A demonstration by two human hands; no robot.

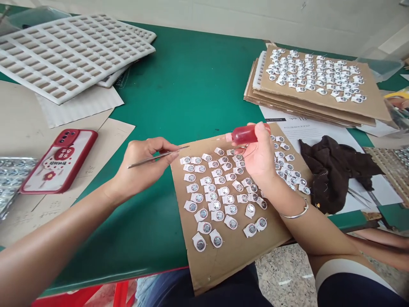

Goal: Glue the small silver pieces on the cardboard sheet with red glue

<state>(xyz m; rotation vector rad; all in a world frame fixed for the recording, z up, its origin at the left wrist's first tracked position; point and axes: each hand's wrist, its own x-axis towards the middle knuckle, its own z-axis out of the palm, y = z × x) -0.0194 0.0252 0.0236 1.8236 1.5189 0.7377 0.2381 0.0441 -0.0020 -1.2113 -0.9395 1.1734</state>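
In my left hand [143, 164] I pinch thin metal tweezers [153, 158], their tip pointing right over the far left corner of a cardboard sheet [220, 264]. My right hand [260, 157] is closed round a small squeeze bottle of red liquid [244, 134], tilted sideways with its pale nozzle toward the left. Below both hands, the cardboard carries many small round metal parts on white tabs [211, 196], set in loose rows. My right hand and wrist hide some of them. The sheet's near edge overhangs the table, above my lap.
A stack of cardboard sheets [322, 100] bearing similar parts stands at the back right. White foam trays [79, 51] lie at the back left, with a red-cased phone [60, 162] nearer. A dark cloth [335, 170] lies right of my work. Another person's arm [380, 243] shows at the right.
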